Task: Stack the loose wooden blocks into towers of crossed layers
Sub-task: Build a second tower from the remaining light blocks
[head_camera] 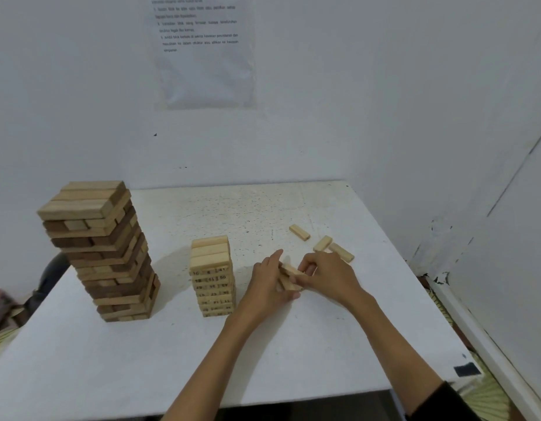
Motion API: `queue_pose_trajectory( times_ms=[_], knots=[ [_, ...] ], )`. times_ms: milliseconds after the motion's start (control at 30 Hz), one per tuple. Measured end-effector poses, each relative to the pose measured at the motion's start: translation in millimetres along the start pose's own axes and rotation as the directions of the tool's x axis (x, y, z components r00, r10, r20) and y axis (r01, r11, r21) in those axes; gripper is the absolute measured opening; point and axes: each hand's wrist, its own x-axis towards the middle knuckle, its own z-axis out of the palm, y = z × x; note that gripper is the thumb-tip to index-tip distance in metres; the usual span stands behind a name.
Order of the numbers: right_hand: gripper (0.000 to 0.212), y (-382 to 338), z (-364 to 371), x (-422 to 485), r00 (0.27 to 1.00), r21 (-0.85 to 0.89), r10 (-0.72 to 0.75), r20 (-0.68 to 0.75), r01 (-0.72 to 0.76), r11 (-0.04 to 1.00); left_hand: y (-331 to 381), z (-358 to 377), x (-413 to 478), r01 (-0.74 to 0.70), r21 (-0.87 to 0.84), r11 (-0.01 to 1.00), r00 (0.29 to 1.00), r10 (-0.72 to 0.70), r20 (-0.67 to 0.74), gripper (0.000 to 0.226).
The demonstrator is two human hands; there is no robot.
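The tall tower [99, 250] stands close to the left edge of the white table [293, 344]; the small numbered tower [211, 275] is mid-table, with free surface around. Beside it the right hand [326, 275] pinches a bundle of blocks [290, 276] with curled fingers; the left hand [267, 284] presses it, fingers seemingly straight. Three loose blocks [299, 232] lie just behind.
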Motion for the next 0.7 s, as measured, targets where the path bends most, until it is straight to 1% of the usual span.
queue_pose_trajectory(
  times_ms=[100, 167, 233, 333, 433, 500, 567, 633, 700],
  knots=[
    [0.018, -1, -3, 0, 0.994, 0.024, 0.064, -0.087, -0.062, 0.998, 0, -3, -1, -0.004, -0.033, 0.999, 1.000, 0.005, 0.016, 0.100],
    [0.022, -1, -6, 0, 0.983, -0.028, 0.117, -0.144, -0.123, 0.992, 2, -2, -4, -0.003, -0.053, 0.999, 1.000, 0.003, 0.000, 0.102],
    [0.026, 1, -5, -1, 0.980, -0.101, 0.139, -0.141, -0.154, 0.983, 1, 1, -5, -0.011, -0.066, 0.998, 0.999, 0.009, -0.036, 0.102],
    [0.030, 7, 0, -2, 0.986, -0.117, 0.154, -0.057, -0.160, 0.980, 2, 1, -4, -0.013, -0.072, 0.997, 0.999, 0.010, -0.040, 0.100],
    [0.037, 11, -12, -1, 0.985, -0.075, 0.149, 0.091, -0.143, 0.987, 2, -3, -3, -0.012, -0.093, 0.996, 1.000, 0.010, -0.030, 0.100],
    [0.039, 15, -24, 2, 0.970, -0.002, 0.115, 0.215, -0.117, 0.993, 2, -5, -4, -0.008, -0.098, 0.995, 1.000, 0.007, -0.005, 0.101],
    [0.034, 21, -33, 6, 0.954, 0.090, 0.071, 0.292, -0.102, 0.991, 3, -9, -5, 0.002, -0.115, 0.993, 0.999, 0.003, 0.038, 0.107],
    [0.039, 26, -35, 9, 0.958, 0.121, 0.026, 0.287, -0.063, 0.991, 5, -12, -6, 0.016, -0.133, 0.991, 0.994, -0.001, 0.105, 0.111],
    [0.056, 28, -32, 12, 0.972, 0.100, -0.028, 0.233, 0.004, 0.995, 7, -14, -7, 0.012, -0.117, 0.993, 0.986, 0.007, 0.166, 0.110]
  ],
)
